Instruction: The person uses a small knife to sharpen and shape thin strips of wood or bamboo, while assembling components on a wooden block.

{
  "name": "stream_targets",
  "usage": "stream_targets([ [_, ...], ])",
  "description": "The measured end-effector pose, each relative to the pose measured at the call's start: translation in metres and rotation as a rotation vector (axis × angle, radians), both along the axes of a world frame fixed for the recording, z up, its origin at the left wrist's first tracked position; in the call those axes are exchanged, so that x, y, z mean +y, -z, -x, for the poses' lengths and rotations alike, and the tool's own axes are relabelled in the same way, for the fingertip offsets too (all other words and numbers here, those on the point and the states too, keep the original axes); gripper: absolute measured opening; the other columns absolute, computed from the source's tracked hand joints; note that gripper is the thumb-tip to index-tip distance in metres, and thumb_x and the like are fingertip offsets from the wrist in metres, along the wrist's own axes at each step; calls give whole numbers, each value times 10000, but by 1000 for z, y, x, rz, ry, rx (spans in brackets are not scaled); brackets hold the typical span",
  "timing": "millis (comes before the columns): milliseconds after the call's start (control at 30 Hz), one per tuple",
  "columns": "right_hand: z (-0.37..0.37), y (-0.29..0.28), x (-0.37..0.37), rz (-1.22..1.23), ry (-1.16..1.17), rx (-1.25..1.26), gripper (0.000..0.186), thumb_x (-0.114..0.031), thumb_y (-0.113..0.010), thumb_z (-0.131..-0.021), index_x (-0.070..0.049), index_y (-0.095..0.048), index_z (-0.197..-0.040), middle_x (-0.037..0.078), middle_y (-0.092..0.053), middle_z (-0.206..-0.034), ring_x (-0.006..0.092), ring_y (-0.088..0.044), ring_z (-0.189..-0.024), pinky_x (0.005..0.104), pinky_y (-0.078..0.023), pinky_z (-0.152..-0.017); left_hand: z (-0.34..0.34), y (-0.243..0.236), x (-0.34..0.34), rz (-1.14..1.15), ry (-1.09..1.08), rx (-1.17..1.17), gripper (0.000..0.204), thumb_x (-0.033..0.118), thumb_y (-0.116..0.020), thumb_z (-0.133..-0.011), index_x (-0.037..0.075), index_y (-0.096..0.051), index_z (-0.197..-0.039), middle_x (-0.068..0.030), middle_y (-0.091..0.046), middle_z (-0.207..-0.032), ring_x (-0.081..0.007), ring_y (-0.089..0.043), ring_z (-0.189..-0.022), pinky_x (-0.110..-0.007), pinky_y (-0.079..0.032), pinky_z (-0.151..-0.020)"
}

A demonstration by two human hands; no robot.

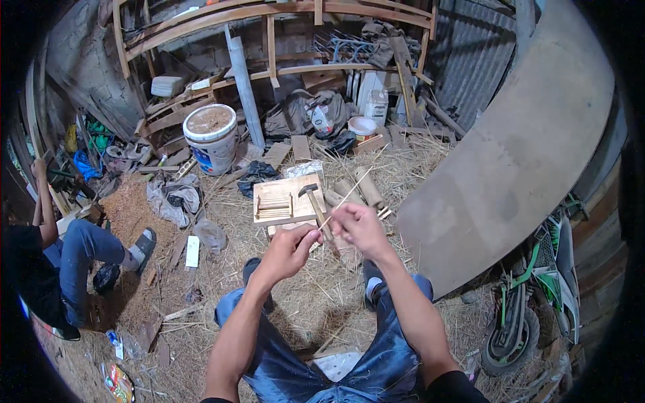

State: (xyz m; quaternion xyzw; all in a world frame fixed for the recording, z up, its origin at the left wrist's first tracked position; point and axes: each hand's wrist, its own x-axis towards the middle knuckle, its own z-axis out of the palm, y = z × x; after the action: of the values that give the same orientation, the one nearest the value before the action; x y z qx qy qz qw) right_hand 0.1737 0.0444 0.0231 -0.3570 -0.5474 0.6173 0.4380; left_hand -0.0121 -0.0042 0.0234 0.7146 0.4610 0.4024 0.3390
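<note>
A thin pale stick (361, 180) slants up to the right in front of me. My left hand (290, 254) pinches its lower end between thumb and forefinger. Close beside it, my right hand (363, 232) has its fingers curled at the stick's lower part; its fingertips are slightly blurred. Beyond my hands a hammer (308, 190) leans with its dark head up on a light wooden block (302, 183). Small wooden rods form a little rack (274, 207) on that block. My hands are apart from both.
A person in blue trousers (91, 243) sits at the left by sawdust. A white bucket (210, 138), scrap wood and a wooden frame (272, 47) stand at the back. To the right lean a large curved board (504, 148) and a small green motorbike (531, 289). Straw covers the ground.
</note>
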Motion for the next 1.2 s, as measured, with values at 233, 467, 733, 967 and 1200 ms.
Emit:
stream_targets([
  [233, -32, -6, 19, -28, 170, 140, 173, -192, -562, -933, -23, -593, -951, -6, -560, -661, 8, -385, -456, 164, -264, -389, 6, 0, -3, 192, 125, -120, 239, 213, -457, -979, 27, -604, -954, 12, -533, -551, -73, -513, -445, -233, -404, -418],
  [467, 14, 4, -11, -56, -37, -1, 158, -196, -579, -925, -39, -573, -933, -22, -546, -637, 6, -395, -450, 156, -260, -386, 2, 11, 6, 3, 44, -31, 228, 210, -470, -971, 30, -608, -958, -14, -572, -623, -78, -518, -452, -239, -424, -431],
  [733, -12, -16, -10, 67, -31, 43, 193, -244, -597, -914, -54, -622, -885, -41, -535, -603, 5, -370, -441, 167, -239, -385, 3, -21, -40, 49, 26, 46, 243, 221, -470, -971, 26, -592, -893, -6, -528, -572, -80, -520, -463, -247, -411, -427],
  [967, -45, -24, 0, -8, 304, 47, 203, -235, -587, -915, -45, -624, -856, -24, -554, -636, 13, -373, -436, 176, -253, -383, 21, -8, -115, 253, -36, -309, 257, 237, -463, -978, 18, -576, -903, -6, -522, -561, -71, -505, -454, -236, -401, -422],
  [1200, -2, 10, -34, -310, 204, -262, 267, -209, -621, -889, 6, -620, -1046, 3, -622, -785, 48, -494, -602, 200, -387, -543, 23, 20, -107, 331, -75, -805, 267, 283, -494, -966, 27, -566, -983, -27, -573, -869, -108, -568, -780, -240, -461, -676],
])
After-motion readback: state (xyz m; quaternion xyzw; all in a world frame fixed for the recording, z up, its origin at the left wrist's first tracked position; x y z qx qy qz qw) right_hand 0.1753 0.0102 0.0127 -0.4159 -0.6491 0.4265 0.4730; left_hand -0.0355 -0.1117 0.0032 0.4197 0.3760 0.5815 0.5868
